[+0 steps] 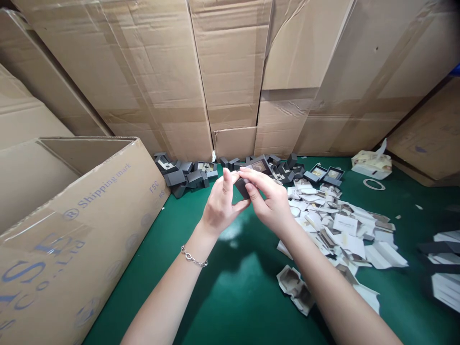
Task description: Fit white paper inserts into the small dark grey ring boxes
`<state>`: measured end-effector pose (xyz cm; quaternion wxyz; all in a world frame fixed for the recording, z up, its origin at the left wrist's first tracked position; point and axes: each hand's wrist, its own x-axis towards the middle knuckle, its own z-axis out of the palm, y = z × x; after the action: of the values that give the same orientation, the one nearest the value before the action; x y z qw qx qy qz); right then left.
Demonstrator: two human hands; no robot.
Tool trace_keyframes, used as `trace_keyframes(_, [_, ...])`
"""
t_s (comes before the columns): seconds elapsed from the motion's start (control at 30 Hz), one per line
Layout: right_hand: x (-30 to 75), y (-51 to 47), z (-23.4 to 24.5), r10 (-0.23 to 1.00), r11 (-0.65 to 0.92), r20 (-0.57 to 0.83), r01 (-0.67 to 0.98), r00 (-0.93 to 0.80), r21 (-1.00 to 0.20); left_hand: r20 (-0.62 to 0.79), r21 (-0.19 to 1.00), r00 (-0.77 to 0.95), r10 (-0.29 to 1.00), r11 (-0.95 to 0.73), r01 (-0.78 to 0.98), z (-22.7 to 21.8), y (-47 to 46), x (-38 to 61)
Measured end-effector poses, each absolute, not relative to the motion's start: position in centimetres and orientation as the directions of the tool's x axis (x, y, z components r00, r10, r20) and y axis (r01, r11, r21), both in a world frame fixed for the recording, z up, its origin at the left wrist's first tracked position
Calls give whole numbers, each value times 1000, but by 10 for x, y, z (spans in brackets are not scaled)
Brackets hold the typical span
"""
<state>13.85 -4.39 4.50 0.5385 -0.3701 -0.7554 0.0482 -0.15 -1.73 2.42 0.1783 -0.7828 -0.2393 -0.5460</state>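
Both my hands meet over the middle of the table around a small black box (242,189). My left hand (222,201) cradles it from the left, thumb pointing up, and a chain bracelet (194,258) circles that wrist. My right hand (270,200) grips it from the right with fingers bent over the top; they hide much of the box. Just behind the fingertips shows a dark framed panel (259,165) with a brownish middle; whether it is the held box's lid or a separate box I cannot tell.
Several black boxes (194,178) line the table's back edge, and two open ones (325,175) sit farther right. White paper scraps (341,225) heap on the right. A big carton (89,230) stands left. A tissue pack (372,164) and white ring (374,184) lie back right.
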Motion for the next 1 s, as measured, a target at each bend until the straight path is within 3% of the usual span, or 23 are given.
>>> trace_keyframes(0.13, [138,-46,43,653,719,736,450,-178,-529,948,-15,273,167,-828,561,20,-15,-1])
trace_keyframes(0.3, [141,-50,47,641,735,720,482,-266,-477,947,55,229,225,-818,573,18,-15,-2])
trace_keyframes(0.4, [145,-52,51,575,675,818,562,5,-478,964,69,160,214,-778,624,19,-15,-1])
trace_keyframes(0.5, [150,-50,55,537,552,795,594,283,-585,976,45,133,173,-753,656,20,-16,1])
trace_keyframes(0.63, [159,-40,56,728,442,610,467,313,-766,972,93,109,207,-767,635,16,-17,6])
trace_keyframes(0.7, [164,-35,55,784,394,548,447,293,-803,951,188,94,296,-789,585,13,-19,8])
trace_keyframes(0.8, [174,-30,54,787,347,552,542,275,-765,832,455,90,547,-767,452,9,-21,11])
trace_keyframes(0.9, [184,-26,54,771,319,597,678,220,-662,541,772,174,823,-568,284,9,-22,14])
trace_keyframes(1.0, [188,-24,53,812,310,576,764,97,-566,143,968,279,950,-192,158,10,-23,19])
